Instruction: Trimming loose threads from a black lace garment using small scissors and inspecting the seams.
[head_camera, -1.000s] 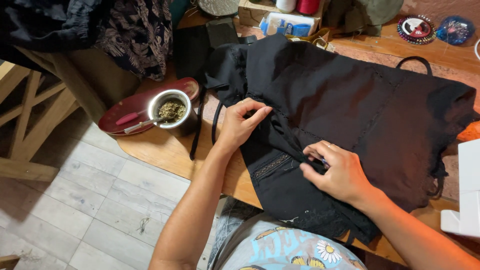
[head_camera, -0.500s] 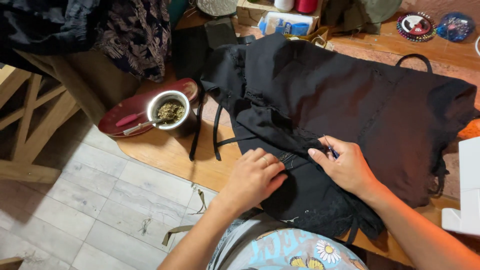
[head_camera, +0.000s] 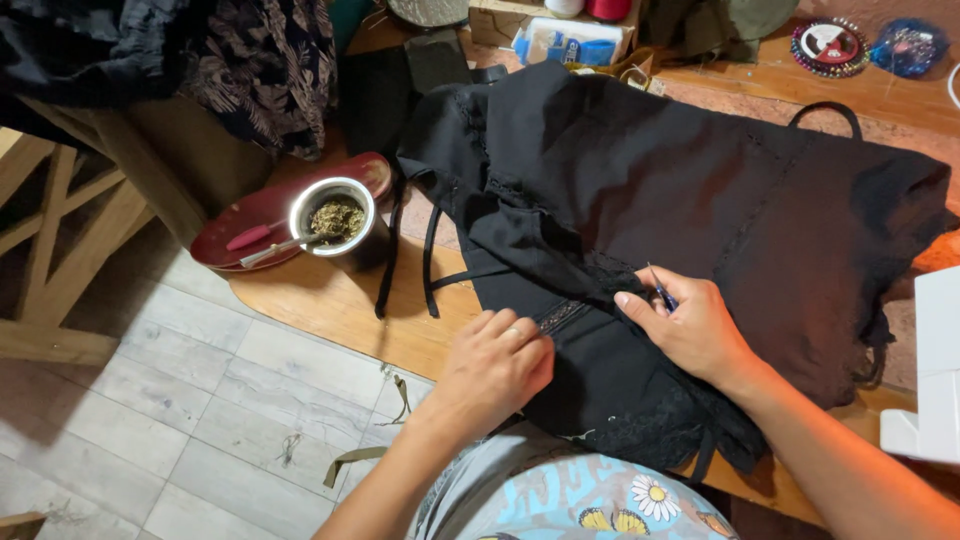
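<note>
Since a second ago the left hand (head_camera: 497, 362) has come off the upper fold of the black garment (head_camera: 690, 200) and down to its near edge, where it now lies beside the right hand (head_camera: 690, 325); the cloth under them has bunched a little more.

The left hand is curled, knuckles up, its fingertips (head_camera: 535, 335) pressing on a strip of lace trim (head_camera: 562, 316) sewn into the garment. It pinches or pins the cloth rather than closing around anything; how tight the hold is cannot be told. The right hand is closed in a pinch on a small blue-handled tool (head_camera: 661, 292), whose thin tip points up from between thumb and forefinger, just above the same seam. The two hands are near each other, with the lace strip between them.

The garment lies spread over most of the wooden worktop (head_camera: 330, 300), its lower hem hanging over the near edge towards the person's lap. Two narrow black straps (head_camera: 428, 262) trail from its left side across the bare wood. Left of them a metal cup (head_camera: 335, 220) filled with green herb stands on a red plate (head_camera: 250, 215), with a metal straw (head_camera: 272, 250) leaning out of it. At the far side lie a round pin holder (head_camera: 827, 45) and a small cardboard box (head_camera: 500, 20).
</note>
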